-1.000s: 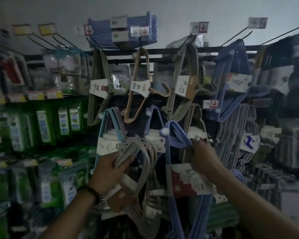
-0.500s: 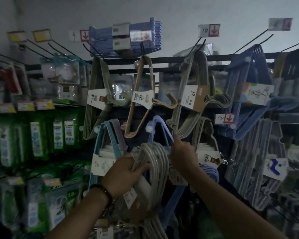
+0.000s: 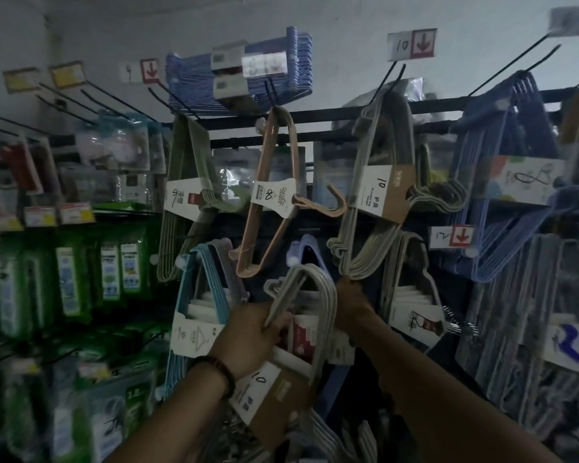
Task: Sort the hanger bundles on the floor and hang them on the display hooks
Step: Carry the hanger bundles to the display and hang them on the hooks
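Observation:
My left hand [image 3: 248,339] grips a bundle of grey hangers [image 3: 318,315] with a brown and white card marked 10, held up in front of the display. My right hand [image 3: 353,300] holds the bottom end of a matching grey bundle [image 3: 375,182] that hangs from the hook under the tag marked 10 [image 3: 410,45]. A single pink hanger [image 3: 271,195] labelled 8 hangs just left of it. A lilac bundle [image 3: 303,252] sits on a lower hook behind the held hangers.
Green-grey hangers [image 3: 184,202] marked 9 and light-blue hangers [image 3: 201,295] hang to the left, dark-blue bundles [image 3: 515,182] to the right, another blue stack [image 3: 248,71] on top. Long black hooks [image 3: 512,61] jut out overhead. Green packets [image 3: 71,282] fill the left shelves.
The view tilted up. My left hand raised the grey bundle higher. My right hand moved right from the lilac bundle's hook to the bottom of the hanging grey bundle.

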`<action>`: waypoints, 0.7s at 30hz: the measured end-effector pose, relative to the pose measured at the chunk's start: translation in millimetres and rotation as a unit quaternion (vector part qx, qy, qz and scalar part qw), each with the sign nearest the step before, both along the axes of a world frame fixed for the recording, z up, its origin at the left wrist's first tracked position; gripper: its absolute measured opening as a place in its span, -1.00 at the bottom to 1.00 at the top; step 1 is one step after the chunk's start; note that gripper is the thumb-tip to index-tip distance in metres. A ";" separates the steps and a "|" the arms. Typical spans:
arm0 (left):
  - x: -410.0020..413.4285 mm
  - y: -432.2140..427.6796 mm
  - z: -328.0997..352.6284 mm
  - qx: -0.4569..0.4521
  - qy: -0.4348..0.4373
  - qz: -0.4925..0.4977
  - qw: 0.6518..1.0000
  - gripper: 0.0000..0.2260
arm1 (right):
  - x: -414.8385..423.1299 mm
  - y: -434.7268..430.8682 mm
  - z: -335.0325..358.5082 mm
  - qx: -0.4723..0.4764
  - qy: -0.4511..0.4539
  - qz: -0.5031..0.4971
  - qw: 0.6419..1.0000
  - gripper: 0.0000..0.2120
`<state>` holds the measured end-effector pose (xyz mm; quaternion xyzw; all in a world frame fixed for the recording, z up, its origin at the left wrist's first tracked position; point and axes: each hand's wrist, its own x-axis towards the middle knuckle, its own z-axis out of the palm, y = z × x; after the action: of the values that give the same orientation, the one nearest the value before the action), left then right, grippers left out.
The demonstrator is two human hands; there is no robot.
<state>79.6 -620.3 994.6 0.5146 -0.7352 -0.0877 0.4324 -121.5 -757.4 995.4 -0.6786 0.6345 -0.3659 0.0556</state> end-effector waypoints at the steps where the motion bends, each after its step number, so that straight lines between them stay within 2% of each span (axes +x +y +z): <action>1: 1.5 -0.8 1.0 -0.002 0.012 0.002 1.000 -0.79 | -2.0 2.7 1.7 0.022 0.035 0.002 0.999 -0.61; 4: 1.2 -0.4 6.4 -0.012 0.037 0.006 0.999 -0.80 | -11.0 3.3 8.2 0.097 0.145 0.050 0.983 -0.58; 5: -0.3 0.3 9.1 -0.015 0.042 0.009 0.999 -0.80 | -13.2 18.3 15.3 0.094 0.127 0.064 0.985 -0.60; 7: -4.4 2.8 14.8 -0.028 0.043 0.016 0.999 -0.77 | -18.0 48.5 30.9 0.060 0.042 0.067 0.995 -0.65; 9: -10.0 6.0 21.8 -0.053 0.038 0.013 0.998 -0.78 | -24.0 80.6 47.6 -0.040 -0.068 0.083 0.993 -0.61; 11: -18.1 9.4 32.0 -0.071 0.038 0.010 0.997 -0.80 | -26.9 122.8 61.3 -0.112 -0.204 0.152 0.961 -0.53; 12: -23.0 11.5 38.2 -0.064 0.061 -0.006 0.996 -0.82 | -28.3 142.6 67.4 -0.128 -0.242 0.175 0.946 -0.54; 13: -28.0 13.1 44.7 -0.050 0.097 -0.029 0.994 -0.82 | -29.5 158.8 71.5 -0.140 -0.232 0.184 0.945 -0.55; 15: -38.4 15.0 57.3 -0.028 0.153 -0.069 0.985 -0.82 | -30.7 182.6 79.9 -0.138 -0.136 0.151 0.969 -0.63; 18: -58.0 15.3 77.2 -0.038 0.159 -0.068 0.984 -0.86 | -30.5 198.9 103.3 -0.161 -0.022 0.059 0.985 -0.70; 21: -83.0 15.0 99.1 -0.049 0.140 -0.069 0.987 -0.62 | -39.6 198.5 136.4 -0.193 0.039 -0.018 0.980 -0.86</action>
<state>-3.4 -605.3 1093.7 0.4236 -0.7046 -0.1521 0.5487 -161.1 -559.0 1131.8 -0.6788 0.5659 -0.4554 -0.1074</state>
